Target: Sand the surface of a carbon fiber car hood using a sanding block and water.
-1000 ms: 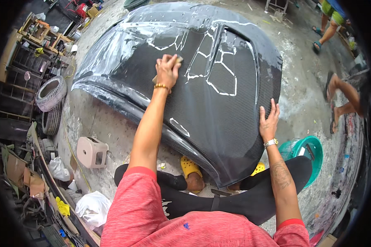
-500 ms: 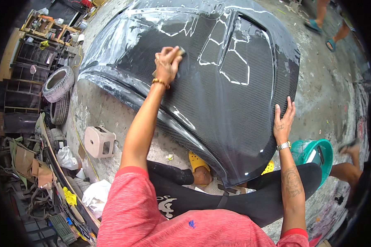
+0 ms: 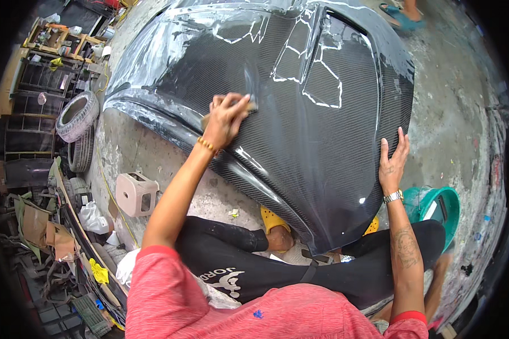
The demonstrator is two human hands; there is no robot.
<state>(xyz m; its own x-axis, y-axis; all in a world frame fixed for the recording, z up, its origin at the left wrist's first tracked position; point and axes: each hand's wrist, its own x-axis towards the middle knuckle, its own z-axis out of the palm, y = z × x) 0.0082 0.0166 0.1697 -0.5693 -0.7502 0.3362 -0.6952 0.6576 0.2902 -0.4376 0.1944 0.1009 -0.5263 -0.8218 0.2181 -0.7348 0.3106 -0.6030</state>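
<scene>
A large car hood [image 3: 300,158] with a black carbon-fibre weave lies in front of me, streaked with greyish-white residue toward its far left. White outlines surround several patches near its raised vent. My left hand [image 3: 227,120] is closed around a tan sanding block [image 3: 252,106] and presses it on the hood left of centre; most of the block is hidden beneath the fingers. On the hood's right edge rests my right hand [image 3: 394,162], its fingers spread and holding no tool.
A teal bucket [image 3: 448,213] stands by my right knee. To the left are a pale plastic stool [image 3: 133,195], tyres [image 3: 78,117] and a heap of scrap parts [image 3: 37,271]. Another person's sandalled foot [image 3: 400,17] shows at the far right.
My left hand has slid the block nearer to me across the hood. My right hand stays on the edge. The other people's legs at the right have shifted.
</scene>
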